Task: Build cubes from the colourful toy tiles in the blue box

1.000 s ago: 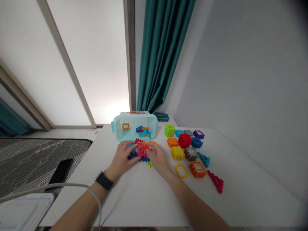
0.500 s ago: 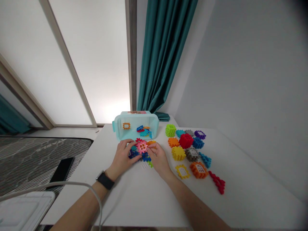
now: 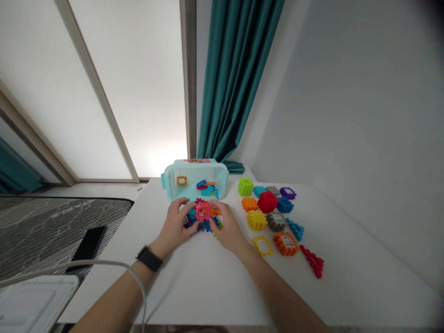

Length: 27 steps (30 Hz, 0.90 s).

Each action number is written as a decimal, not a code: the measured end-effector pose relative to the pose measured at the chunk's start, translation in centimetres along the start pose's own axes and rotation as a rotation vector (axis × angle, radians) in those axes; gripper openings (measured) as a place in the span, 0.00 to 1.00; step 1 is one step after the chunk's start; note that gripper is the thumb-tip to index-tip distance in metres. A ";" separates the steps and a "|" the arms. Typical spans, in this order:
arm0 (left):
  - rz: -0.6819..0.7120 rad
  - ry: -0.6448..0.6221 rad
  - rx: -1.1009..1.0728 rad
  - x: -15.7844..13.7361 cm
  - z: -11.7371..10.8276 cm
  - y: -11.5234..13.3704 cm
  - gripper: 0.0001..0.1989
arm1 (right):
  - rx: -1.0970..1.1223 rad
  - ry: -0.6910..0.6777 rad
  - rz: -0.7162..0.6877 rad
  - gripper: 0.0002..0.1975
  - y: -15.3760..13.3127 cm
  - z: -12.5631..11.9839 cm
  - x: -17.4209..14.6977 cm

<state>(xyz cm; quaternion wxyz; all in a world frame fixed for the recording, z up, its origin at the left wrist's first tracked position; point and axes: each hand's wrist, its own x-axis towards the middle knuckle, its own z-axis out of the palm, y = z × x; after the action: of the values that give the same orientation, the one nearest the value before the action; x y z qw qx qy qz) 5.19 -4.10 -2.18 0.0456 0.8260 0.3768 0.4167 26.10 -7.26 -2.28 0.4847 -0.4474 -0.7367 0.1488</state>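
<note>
My left hand (image 3: 174, 227) and my right hand (image 3: 231, 230) curve round a pink toothed building block (image 3: 203, 211) with a square middle. Fingertips of both hands are at its opposite sides, above a small pile of loose blocks. Dark blue blocks (image 3: 207, 225) lie below it, and orange ones (image 3: 215, 211) show behind the right fingers. A purple block (image 3: 188, 220) is partly hidden by the left hand. White thin pieces (image 3: 207, 237) lie just in front of the pile.
Behind the hands, a light teal bin (image 3: 165, 188) lies tipped, with several blocks inside. Sorted stacks stand at right, among them a red stack (image 3: 268, 202), a yellow stack (image 3: 257, 220) and an orange stack (image 3: 286, 243). A white cable (image 3: 104, 262) loops near the left forearm.
The pink block has turned in my hands, and its white window no longer shows as before. My right fingers have shifted from pinching its face corner to spreading along its right side.
</note>
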 end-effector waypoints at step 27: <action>-0.038 -0.014 -0.124 -0.2 -0.5 -0.1 0.23 | -0.290 -0.043 -0.356 0.12 -0.2 -1.9 0.7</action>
<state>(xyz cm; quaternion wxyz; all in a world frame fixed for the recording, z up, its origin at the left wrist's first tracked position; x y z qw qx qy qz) 4.69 -4.26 -1.98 0.1071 0.8172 0.3655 0.4327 27.48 -7.24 -0.84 0.4181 -0.3720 -0.8279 -0.0369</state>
